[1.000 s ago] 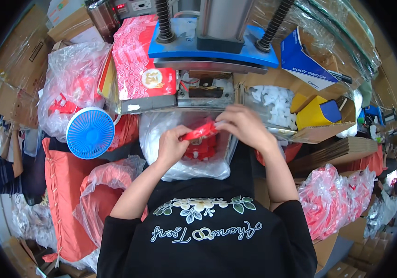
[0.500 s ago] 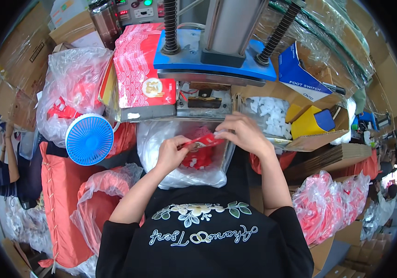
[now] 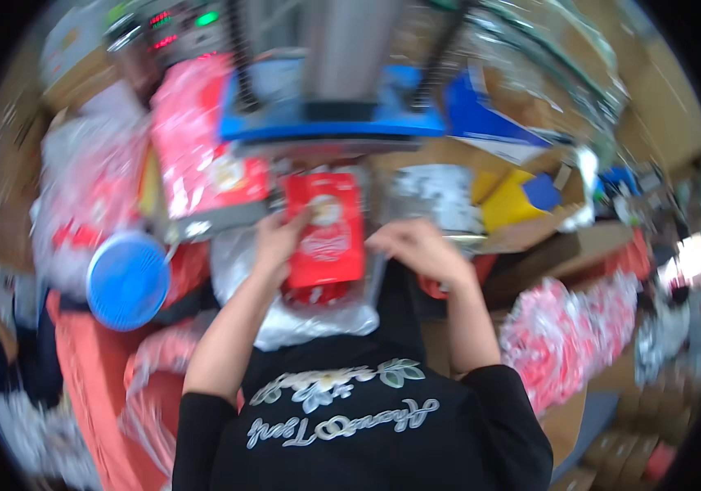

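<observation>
Since the earlier frame, the packet (image 3: 336, 258) goes from a narrow, tilted strip pinched between both hands to a broad red face turned up at the camera, and the right hand (image 3: 422, 248) is now off at its right edge. The whole view also shifts and blurs.

The left hand (image 3: 278, 245) grasps the packet by its left edge, fingers lying over the face and covering part of it. The right hand is loosely bent just beside the opposite edge; whether its fingertips touch cannot be told. The packet lies in front of the press (image 3: 269, 127), above a clear bag (image 3: 310, 327) holding more red pieces, and hides part of both the press bed and that bag.

The press's blue plate overhangs beyond the packet's far end. Left of it stands a stack (image 3: 203, 155) of red-and-pink packets, close to the left hand. Further left, a blue fan (image 3: 128, 280) partly blocks a plastic sack (image 3: 89, 196). On the right, near the right hand, are white pieces (image 3: 432, 196), a yellow box (image 3: 506, 200) and, behind, a blue box (image 3: 489, 123). Cardboard (image 3: 555, 258) and pink bags (image 3: 547, 335) crowd the right forearm's outer side.
</observation>
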`<state>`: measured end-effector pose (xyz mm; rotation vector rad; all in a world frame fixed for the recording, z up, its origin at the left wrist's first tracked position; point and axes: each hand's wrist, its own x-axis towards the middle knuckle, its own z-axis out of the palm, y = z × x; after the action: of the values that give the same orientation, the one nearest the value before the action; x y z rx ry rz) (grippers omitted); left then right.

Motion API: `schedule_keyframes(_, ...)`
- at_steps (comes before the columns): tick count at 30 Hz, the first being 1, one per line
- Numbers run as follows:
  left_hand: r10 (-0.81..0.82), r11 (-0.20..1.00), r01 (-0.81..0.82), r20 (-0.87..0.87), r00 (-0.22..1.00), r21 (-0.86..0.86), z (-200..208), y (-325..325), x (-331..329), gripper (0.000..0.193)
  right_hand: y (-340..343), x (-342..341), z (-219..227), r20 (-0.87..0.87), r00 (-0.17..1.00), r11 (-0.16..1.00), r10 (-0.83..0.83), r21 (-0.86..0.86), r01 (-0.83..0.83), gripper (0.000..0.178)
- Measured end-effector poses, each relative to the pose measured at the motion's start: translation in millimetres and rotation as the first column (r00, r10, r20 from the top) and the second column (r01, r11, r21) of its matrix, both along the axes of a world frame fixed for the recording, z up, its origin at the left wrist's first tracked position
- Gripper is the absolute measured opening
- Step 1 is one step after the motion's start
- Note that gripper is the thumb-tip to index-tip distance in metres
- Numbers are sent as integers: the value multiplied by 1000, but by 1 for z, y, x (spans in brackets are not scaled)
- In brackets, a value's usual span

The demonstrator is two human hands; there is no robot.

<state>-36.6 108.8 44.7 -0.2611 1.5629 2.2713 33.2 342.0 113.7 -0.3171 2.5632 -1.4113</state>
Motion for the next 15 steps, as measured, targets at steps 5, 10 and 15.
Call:
schedule_keyframes(5, -34, 995, 32, 30, 999, 93, -11, 2, -12, 28, 3, 8, -87, 182, 960, 876, 210, 401, -268, 33)
schedule_keyframes(10, -197, 919, 143, -116, 973, -367, 0, -39, -31, 21, -27, -30, -150, 204, 974, 878, 95, 443, -178, 30)
schedule_keyframes(15, 44, 682, -573, -756, 653, -455, 1, -93, -45, 20, -59, -76, -227, 57, 995, 839, 88, -543, -43, 38)
